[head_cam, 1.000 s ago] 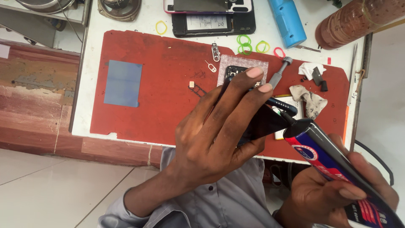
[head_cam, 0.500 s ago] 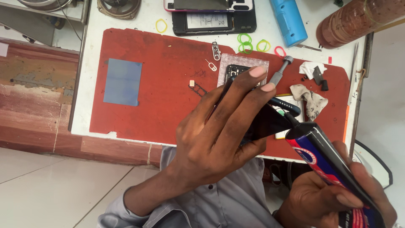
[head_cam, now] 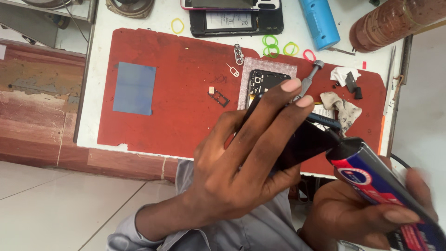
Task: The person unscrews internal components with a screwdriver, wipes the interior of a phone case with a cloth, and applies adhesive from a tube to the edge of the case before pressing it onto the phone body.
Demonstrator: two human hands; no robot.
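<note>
My left hand (head_cam: 241, 162) grips a dark phone part (head_cam: 304, 144), a black flat panel, with the fingers wrapped over its back. My right hand (head_cam: 367, 211) holds a blue and red glue tube (head_cam: 385, 186), whose black nozzle touches the panel's right edge. Both hands are raised close to the camera above the front edge of a red work mat (head_cam: 176, 93). On the mat behind my fingers lies an opened phone body (head_cam: 262, 81) on a grey sheet, with a grey screwdriver (head_cam: 310, 76) next to it.
A blue-grey square pad (head_cam: 134, 88) lies on the mat's left. A SIM tray (head_cam: 218, 96), an ejector pin, crumpled cloths (head_cam: 341, 104) and small black parts sit on the mat. Behind it are another open phone (head_cam: 237, 21), coloured rubber bands (head_cam: 278, 46), a blue cylinder (head_cam: 320, 23) and a brown bottle (head_cam: 395, 21).
The glue tube and my right hand have shifted slightly down and to the right. My left hand keeps its grip on the panel almost unmoved.
</note>
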